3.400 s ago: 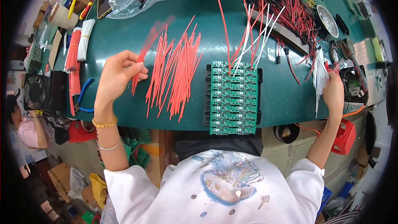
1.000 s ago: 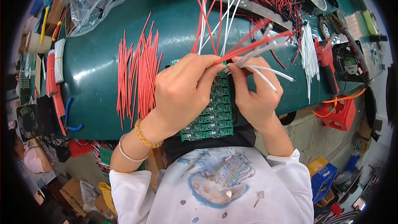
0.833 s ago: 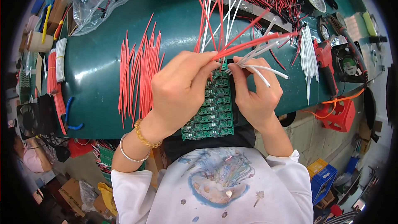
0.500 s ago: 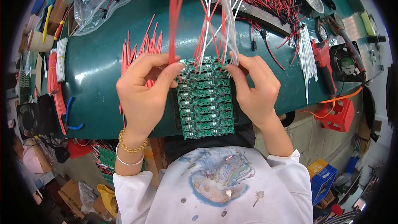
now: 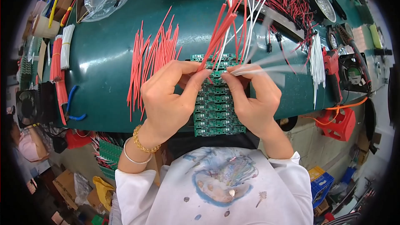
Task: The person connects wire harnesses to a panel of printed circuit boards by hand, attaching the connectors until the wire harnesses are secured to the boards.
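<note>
Pinched between thumb and fingers of my left hand (image 5: 170, 96) is a bunch of red wires (image 5: 219, 33), slanting up and to the right. One wire's lower end reaches down to the panel of green circuit boards (image 5: 220, 114). My right hand (image 5: 257, 96) is closed on a bunch of white wires (image 5: 271, 68), blurred and fanned out to the right. Both hands' fingertips meet closely over the upper rows of the panel. Beyond them, several red and white wires (image 5: 250, 25) stand up from the top rows; their lower ends are partly hidden.
Loose red wires (image 5: 153, 64) lie left of the panel. Farther left are tied red wires (image 5: 56, 60), tied white wires (image 5: 66, 48) and a blue-handled tool (image 5: 71, 104). To the right lie white wires (image 5: 317, 64), a red power tool (image 5: 332, 68), a fan (image 5: 354, 73) and piled red-black leads (image 5: 287, 2).
My hands have come closer together over the panel. The red wires in my left hand have tipped from upright to the right; the white wires in my right hand have swung down to the right.
</note>
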Demonstrator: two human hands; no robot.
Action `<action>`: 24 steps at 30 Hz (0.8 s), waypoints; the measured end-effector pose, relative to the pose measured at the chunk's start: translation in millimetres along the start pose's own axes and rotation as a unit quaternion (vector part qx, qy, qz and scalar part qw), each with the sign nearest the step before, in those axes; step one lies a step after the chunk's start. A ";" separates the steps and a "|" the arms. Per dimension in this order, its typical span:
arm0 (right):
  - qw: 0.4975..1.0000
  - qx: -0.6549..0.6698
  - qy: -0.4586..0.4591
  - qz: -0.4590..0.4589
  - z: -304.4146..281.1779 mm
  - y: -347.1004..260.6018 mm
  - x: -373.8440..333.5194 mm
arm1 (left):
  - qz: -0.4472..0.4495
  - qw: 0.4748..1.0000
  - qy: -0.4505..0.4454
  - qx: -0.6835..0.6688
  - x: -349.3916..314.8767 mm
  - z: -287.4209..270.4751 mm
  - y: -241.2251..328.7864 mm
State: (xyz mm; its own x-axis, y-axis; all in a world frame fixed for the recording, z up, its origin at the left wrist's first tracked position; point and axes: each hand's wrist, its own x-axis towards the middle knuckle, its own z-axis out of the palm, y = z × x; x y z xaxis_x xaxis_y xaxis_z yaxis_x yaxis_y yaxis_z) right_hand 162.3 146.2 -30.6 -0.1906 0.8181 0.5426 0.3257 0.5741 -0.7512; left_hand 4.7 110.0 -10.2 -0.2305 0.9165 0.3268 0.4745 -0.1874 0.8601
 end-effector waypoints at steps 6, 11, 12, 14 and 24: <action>0.999 -0.017 -0.038 -0.017 -1.0 2.1 -1.6 | 0.014 1.000 0.017 0.009 -0.9 0.1 -5.0; 0.999 -0.010 -0.028 -0.043 -0.7 2.9 -0.8 | 0.013 1.000 0.016 0.017 -1.3 0.5 -5.3; 0.999 -0.010 -0.026 -0.046 -0.9 2.9 -0.9 | 0.014 1.000 0.016 0.018 -1.1 0.6 -5.1; 0.999 -0.010 -0.029 -0.042 -1.4 2.3 -0.5 | 0.016 1.000 0.016 0.019 -0.9 0.2 -4.3; 0.998 -0.002 -0.016 -0.061 3.4 7.0 -0.6 | 0.046 0.998 0.005 0.045 -0.4 -0.8 -1.4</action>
State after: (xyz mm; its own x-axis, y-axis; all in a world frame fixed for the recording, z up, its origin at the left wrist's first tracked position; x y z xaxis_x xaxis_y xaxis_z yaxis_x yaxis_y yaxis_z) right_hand 161.6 149.9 -37.4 -0.2580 0.7428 0.6178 0.3024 0.6695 -0.6785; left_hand 3.4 109.6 -11.3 -0.1906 0.8933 0.4070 0.5677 -0.2379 0.7881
